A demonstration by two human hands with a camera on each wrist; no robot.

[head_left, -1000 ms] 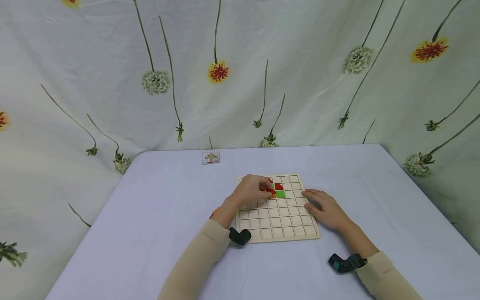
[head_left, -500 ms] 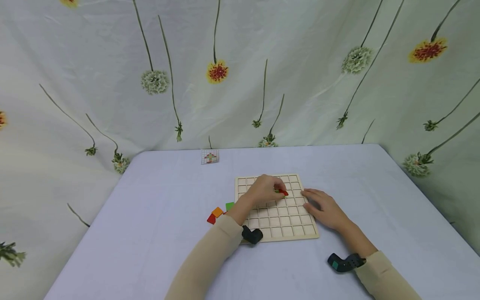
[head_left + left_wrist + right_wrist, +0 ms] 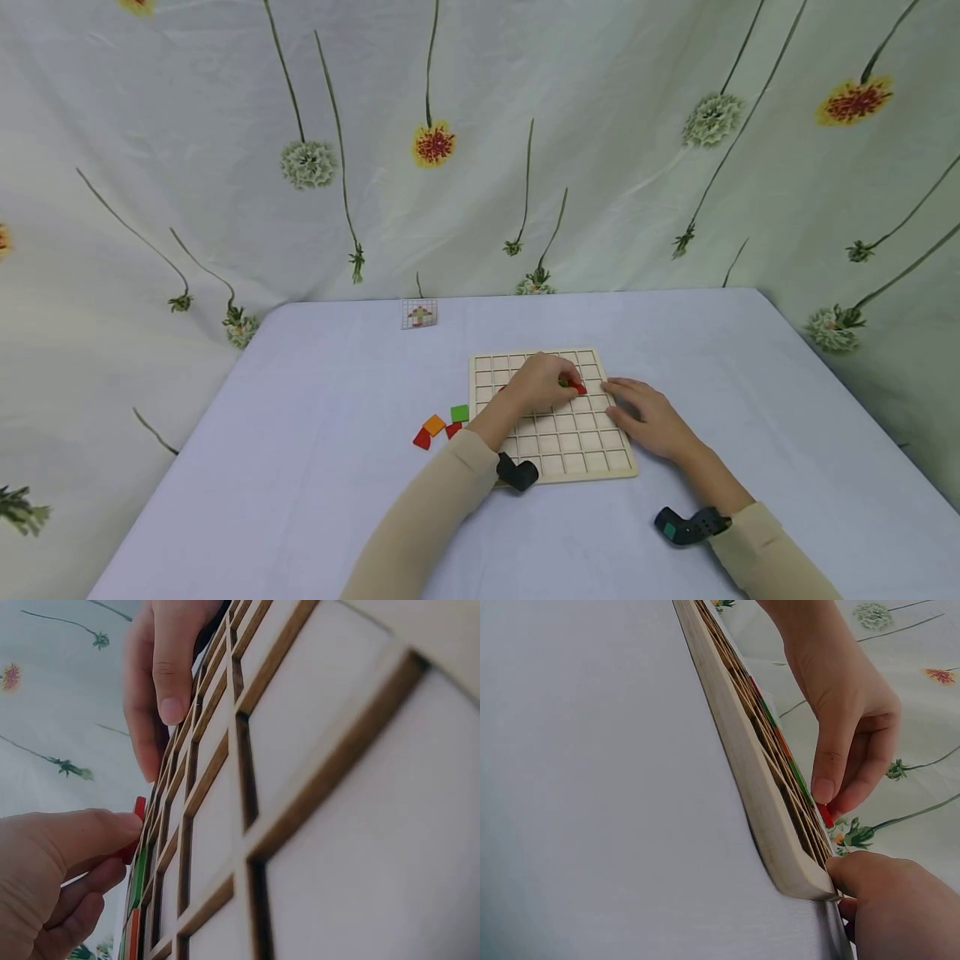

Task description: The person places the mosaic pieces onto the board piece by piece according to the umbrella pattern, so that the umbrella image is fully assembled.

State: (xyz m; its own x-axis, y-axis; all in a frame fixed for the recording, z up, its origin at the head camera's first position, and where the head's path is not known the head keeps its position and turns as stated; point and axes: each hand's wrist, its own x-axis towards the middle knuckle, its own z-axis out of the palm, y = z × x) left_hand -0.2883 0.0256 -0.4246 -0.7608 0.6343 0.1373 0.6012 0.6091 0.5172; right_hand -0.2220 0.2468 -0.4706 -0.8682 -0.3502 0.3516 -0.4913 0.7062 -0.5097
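A red tile is pinched between the thumb and fingers of my left hand, over the right part of a wooden grid board. In the left wrist view the red tile stands tilted at the grid, just past a green tile set in the board. My left hand and forearm hide most of the other set tiles. At the board's right edge rests my right hand, fingers extended. The right wrist view shows its thumb against the board's corner.
Left of the board lie loose tiles: an orange one, a green one and two red ones, the outer red tile farthest left. A small pattern card lies at the table's back edge, before a flowered cloth.
My left hand has moved right across the board with the red tile, uncovering the loose tiles on the left. The right hand stays at the board's edge.
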